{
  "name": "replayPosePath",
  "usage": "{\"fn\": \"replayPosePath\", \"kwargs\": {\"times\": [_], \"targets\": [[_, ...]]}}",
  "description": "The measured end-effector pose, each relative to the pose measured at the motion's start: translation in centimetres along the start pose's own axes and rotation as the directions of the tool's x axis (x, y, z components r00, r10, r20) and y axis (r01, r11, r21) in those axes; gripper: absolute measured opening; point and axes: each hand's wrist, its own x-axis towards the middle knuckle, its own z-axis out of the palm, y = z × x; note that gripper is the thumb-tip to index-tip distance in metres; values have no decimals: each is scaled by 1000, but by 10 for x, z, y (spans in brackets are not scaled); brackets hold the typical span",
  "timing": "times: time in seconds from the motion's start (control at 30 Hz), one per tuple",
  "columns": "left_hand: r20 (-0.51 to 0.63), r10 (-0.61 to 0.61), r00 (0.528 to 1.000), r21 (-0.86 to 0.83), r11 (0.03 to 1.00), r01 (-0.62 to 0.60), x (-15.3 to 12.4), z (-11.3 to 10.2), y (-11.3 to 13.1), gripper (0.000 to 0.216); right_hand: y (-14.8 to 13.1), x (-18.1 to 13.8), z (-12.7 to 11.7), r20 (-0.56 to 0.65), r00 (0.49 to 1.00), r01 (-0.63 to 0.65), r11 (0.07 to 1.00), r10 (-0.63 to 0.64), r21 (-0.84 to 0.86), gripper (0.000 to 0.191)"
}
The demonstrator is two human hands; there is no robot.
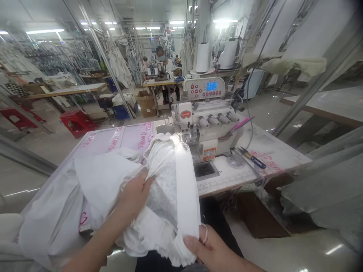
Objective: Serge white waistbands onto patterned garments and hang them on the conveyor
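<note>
A gathered white garment (161,185) lies across the table's front, its far edge at the lit needle area of the overlock sewing machine (195,128). My left hand (136,196) is closed on a fold of the garment left of the opening. At the near edge my right hand (205,243) pinches the garment's smooth flat band (185,181), thumb on top. The band runs from this hand up to the machine's presser foot. A thin white loop (204,232) shows at the right fingers. Fingertips of both hands are partly hidden by cloth.
Thread snips (256,158) and a clear round dish (236,160) lie right of the machine. White thread cones (202,57) stand behind it. More white cloth (53,219) covers the left side. A red stool (76,122) and a person (161,58) are farther back.
</note>
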Motion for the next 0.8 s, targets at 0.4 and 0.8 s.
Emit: {"fn": "replayPosePath", "kwargs": {"times": [0.4,0.8], "targets": [[-235,56,970,54,998,-44,53,-38,12,30,-8,44,-38,-79,996,-53,993,45,-101,43],[180,257,950,-404,899,-167,6,7,56,27,-36,99,-76,-149,988,15,992,-34,-127,39]]}}
